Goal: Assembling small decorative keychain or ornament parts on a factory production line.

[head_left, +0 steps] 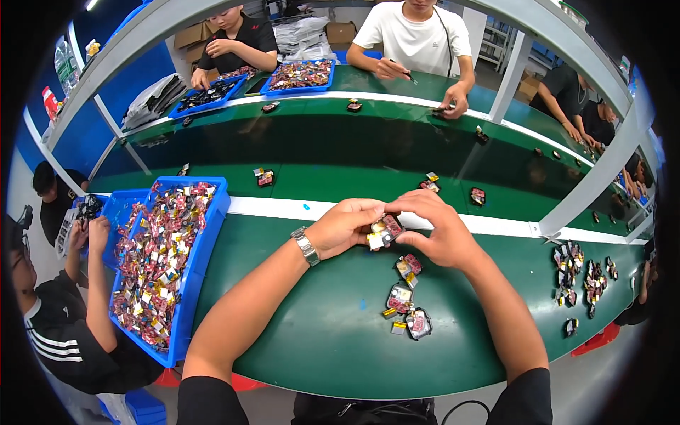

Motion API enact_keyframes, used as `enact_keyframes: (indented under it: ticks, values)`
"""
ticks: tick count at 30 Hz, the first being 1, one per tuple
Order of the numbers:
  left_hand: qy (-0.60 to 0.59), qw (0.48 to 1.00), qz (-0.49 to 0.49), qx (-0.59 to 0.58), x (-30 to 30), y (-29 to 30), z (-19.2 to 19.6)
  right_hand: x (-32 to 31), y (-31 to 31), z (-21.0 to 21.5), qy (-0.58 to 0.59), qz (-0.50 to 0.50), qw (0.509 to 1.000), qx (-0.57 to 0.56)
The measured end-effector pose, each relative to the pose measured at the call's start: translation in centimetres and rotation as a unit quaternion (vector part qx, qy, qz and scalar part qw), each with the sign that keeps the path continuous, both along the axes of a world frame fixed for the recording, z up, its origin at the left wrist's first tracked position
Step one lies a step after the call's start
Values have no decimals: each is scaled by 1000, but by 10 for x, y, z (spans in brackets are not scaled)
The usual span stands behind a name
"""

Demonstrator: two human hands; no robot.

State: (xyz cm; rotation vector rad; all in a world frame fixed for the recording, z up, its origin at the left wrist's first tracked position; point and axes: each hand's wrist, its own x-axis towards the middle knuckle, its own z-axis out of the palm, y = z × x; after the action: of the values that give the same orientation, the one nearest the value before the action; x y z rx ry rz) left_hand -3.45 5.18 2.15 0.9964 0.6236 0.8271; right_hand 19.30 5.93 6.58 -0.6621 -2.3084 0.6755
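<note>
Over the green table (283, 347), both hands hold a small electronic module (386, 231), a dark case with a red circuit board and a silver-and-yellow battery cell. My left hand (346, 225), with a metal-band watch on its wrist, grips the module's left side. From the right, my right hand (438, 230) closes on it with thumb and fingers; the fingertips partly cover its top. Just below lie similar loose modules: one (409, 266) nearest the hands, another (400, 297) under it, and a third (418, 323) closest to me.
A blue tray (185, 312) heaped with red boards and battery cells stands at left. Clusters of modules (568, 265) lie at right. Beyond a white rail (273, 207), a green conveyor belt (319, 180) carries spaced-out modules. Several people work around it; grey metal posts (598, 177) frame the bench.
</note>
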Motion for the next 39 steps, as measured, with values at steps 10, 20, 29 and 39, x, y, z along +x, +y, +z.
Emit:
enact_keyframes:
  ticks: [10, 20, 29, 39]
  values:
    - [-9, 991, 132, -11, 16, -12, -7, -18, -11, -34, 32, -151, 979, 133]
    - [26, 988, 152, 29, 22, -13, -10, -14, -4, -33, 20, -113, 984, 134]
    - [-6, 994, 83, 74, 15, -13, -12, -15, -4, -41, 48, -146, 983, 97]
    - [29, 994, 81, 60, 18, -15, -7, -10, -5, -36, 53, -116, 991, 32]
